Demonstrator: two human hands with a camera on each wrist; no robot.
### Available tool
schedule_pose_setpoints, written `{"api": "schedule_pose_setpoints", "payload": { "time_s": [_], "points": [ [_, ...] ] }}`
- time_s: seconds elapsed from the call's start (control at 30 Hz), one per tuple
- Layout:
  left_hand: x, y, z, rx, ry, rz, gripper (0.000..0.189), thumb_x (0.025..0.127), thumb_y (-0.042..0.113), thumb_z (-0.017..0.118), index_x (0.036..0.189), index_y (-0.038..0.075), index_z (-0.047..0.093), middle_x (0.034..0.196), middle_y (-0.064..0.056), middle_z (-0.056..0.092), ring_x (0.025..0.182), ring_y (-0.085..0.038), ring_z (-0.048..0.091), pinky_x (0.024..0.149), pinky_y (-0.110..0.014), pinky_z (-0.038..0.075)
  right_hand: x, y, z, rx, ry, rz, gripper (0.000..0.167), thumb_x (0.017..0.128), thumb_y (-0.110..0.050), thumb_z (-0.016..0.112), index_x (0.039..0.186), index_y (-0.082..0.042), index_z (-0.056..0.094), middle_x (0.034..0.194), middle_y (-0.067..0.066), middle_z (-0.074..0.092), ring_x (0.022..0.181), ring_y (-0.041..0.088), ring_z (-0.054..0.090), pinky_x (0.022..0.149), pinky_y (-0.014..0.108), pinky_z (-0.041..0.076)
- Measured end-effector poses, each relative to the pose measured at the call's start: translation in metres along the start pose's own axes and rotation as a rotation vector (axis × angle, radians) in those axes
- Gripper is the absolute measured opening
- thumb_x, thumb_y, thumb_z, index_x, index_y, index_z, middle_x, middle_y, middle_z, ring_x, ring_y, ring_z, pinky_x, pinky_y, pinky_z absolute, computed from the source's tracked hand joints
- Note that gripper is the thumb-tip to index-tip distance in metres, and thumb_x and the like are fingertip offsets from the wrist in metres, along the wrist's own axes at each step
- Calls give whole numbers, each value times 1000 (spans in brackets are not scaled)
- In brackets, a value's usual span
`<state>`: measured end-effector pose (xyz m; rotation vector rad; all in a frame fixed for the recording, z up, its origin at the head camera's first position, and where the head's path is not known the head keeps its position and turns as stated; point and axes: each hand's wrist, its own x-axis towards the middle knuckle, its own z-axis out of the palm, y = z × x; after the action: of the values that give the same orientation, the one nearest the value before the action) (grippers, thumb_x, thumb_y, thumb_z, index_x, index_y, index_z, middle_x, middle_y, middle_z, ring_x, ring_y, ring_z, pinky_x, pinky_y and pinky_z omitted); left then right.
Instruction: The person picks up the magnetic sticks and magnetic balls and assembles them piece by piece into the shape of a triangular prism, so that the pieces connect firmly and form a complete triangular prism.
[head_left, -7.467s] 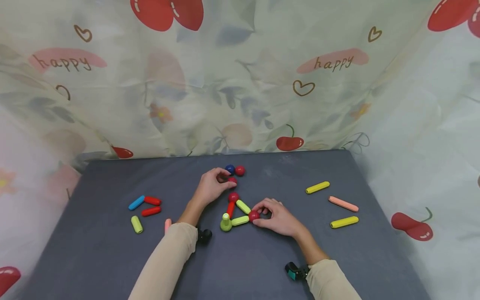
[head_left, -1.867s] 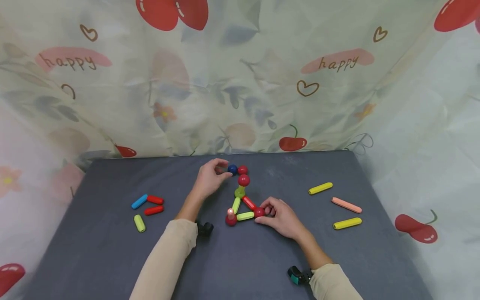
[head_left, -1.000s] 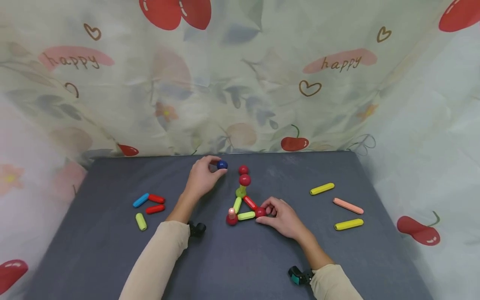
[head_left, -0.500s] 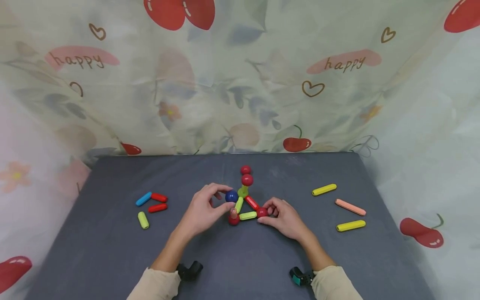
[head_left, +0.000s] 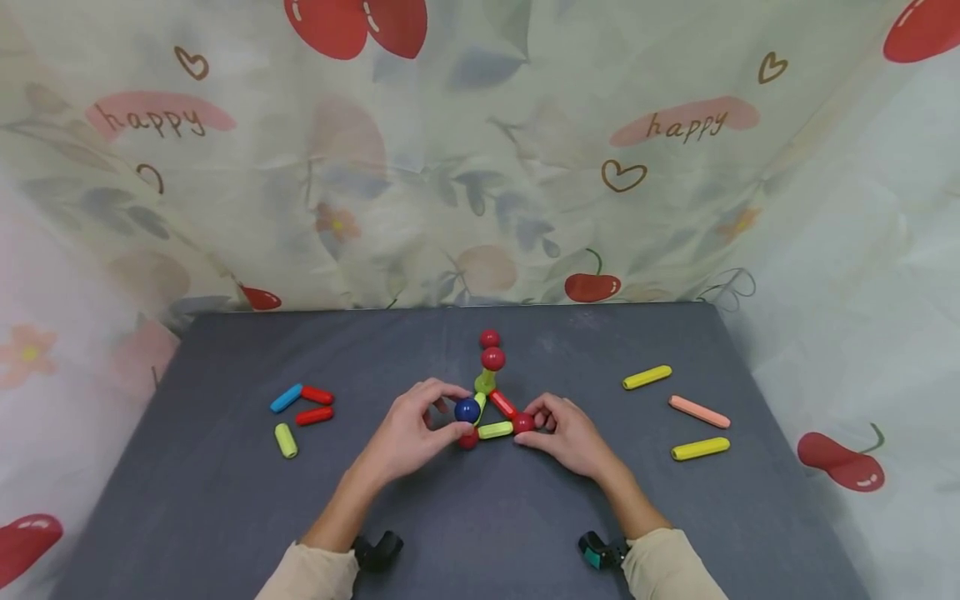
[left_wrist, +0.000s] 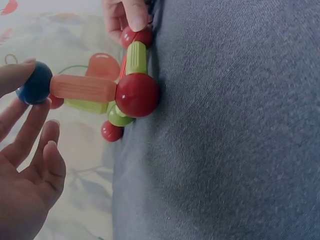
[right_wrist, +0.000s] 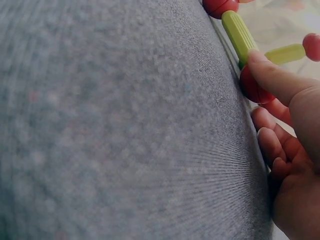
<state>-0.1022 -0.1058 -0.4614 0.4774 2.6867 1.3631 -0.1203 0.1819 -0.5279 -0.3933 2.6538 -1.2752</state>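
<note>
My left hand [head_left: 412,429] pinches a blue ball [head_left: 467,410] between thumb and fingers. In the left wrist view the ball sits at the end of an upright salmon-pink rod [left_wrist: 84,88], whose other end meets a red ball [left_wrist: 137,95]. That ball is one corner of a flat triangle with two light-green rods and a red rod [head_left: 502,404]. My right hand [head_left: 566,437] pinches the red ball [head_left: 523,423] at the right corner. From the green ball [head_left: 484,383] at the back corner rises a light-green post topped by a red ball [head_left: 492,358].
A loose red ball [head_left: 490,337] lies behind the triangle. To the left are a blue rod [head_left: 286,397], two red rods [head_left: 314,415] and a light-green rod [head_left: 286,441]. To the right lie two yellow rods [head_left: 701,449] and a pink rod [head_left: 699,412].
The triangle was turned; a red ball now tops its back post and a pink rod stands at front left. My left hand took the blue ball from the back and brought it onto that rod.
</note>
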Motion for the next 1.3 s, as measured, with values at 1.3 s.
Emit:
{"api": "schedule_pose_setpoints", "payload": {
  "time_s": [1.3],
  "points": [
    [20, -39, 24, 54, 117, -174, 22, 84, 27, 85, 95, 16, 68, 91, -1, 62, 78, -13, 57, 72, -32, 50, 5, -38, 16, -272, 120, -206, 8, 93, -21, 75, 95, -20, 67, 96, -6, 58, 85, 9, 50, 78, 29, 47]
  ]
}}
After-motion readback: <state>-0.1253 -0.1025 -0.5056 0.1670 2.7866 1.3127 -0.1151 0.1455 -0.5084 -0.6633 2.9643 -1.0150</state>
